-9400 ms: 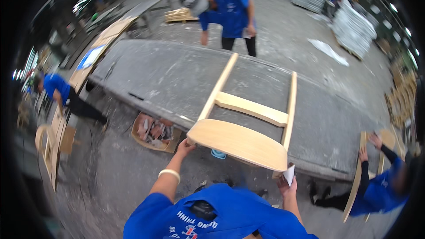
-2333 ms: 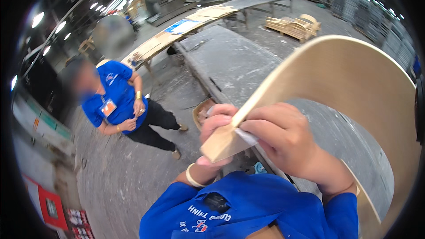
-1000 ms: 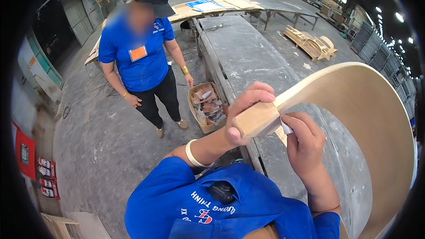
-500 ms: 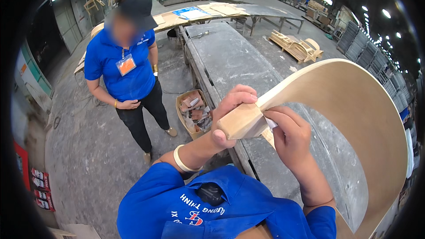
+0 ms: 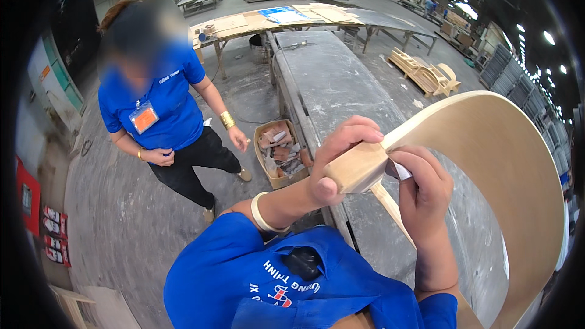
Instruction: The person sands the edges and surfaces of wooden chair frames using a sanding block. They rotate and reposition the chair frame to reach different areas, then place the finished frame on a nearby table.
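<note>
A pale curved wooden furniture part, a wide bent panel, sweeps round on the right and ends in a squared block close in front of me. My left hand is wrapped round this block, fingers over its top and thumb at its lower end. Against the corner where block and bent panel meet, my right hand pinches a small folded piece of white-backed sheet, which looks like sandpaper. A thin wooden strip runs down from the block behind my right hand.
Under the held part stands a long grey worktable. A carton of scraps sits on the floor beside it. At the left a person in blue stands close by. Wooden frames lie beyond the table, and a curved bench crosses the back.
The view has shifted, with the block and both my hands now farther right in it. The person at left has come nearer and lowered one arm. My grips look the same.
</note>
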The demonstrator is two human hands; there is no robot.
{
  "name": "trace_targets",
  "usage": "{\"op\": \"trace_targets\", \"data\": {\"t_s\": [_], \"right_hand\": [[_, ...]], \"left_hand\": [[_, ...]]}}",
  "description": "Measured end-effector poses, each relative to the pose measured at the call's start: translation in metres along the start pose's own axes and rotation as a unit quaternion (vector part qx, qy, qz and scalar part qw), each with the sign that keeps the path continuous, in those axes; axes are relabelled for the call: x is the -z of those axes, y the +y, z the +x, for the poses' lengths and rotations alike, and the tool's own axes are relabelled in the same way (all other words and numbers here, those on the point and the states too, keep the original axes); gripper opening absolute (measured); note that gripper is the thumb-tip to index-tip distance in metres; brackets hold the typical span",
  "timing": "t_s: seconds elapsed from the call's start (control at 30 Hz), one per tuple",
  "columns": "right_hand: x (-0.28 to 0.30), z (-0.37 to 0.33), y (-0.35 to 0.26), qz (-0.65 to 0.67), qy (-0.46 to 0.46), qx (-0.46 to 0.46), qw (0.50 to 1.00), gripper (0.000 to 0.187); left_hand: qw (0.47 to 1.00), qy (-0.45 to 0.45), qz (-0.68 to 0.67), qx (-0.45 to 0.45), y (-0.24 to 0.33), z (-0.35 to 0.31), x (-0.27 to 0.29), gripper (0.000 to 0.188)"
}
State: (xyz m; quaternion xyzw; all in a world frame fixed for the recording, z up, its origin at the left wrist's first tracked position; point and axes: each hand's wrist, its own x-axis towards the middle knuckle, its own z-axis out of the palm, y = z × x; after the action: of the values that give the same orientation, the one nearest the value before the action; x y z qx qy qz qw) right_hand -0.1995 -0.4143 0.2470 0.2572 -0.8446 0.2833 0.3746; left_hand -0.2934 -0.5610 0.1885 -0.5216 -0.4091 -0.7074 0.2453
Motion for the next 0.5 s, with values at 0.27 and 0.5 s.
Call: {"op": "trace_targets", "data": {"t_s": [0.27, 0.5], "right_hand": [[-0.001, -0.005, 0.001, 0.001, -0.023, -0.024, 0.999, 0.032], [0.002, -0.008, 0.008, 0.002, -0.068, -0.046, 0.997, 0.032]], "left_hand": [[1.000, 0.020, -0.002, 0.023, 0.008, -0.005, -0.005, 0.088], [0.999, 0.021, 0.004, 0.035, 0.012, 0.000, -0.008, 0.089]]}}
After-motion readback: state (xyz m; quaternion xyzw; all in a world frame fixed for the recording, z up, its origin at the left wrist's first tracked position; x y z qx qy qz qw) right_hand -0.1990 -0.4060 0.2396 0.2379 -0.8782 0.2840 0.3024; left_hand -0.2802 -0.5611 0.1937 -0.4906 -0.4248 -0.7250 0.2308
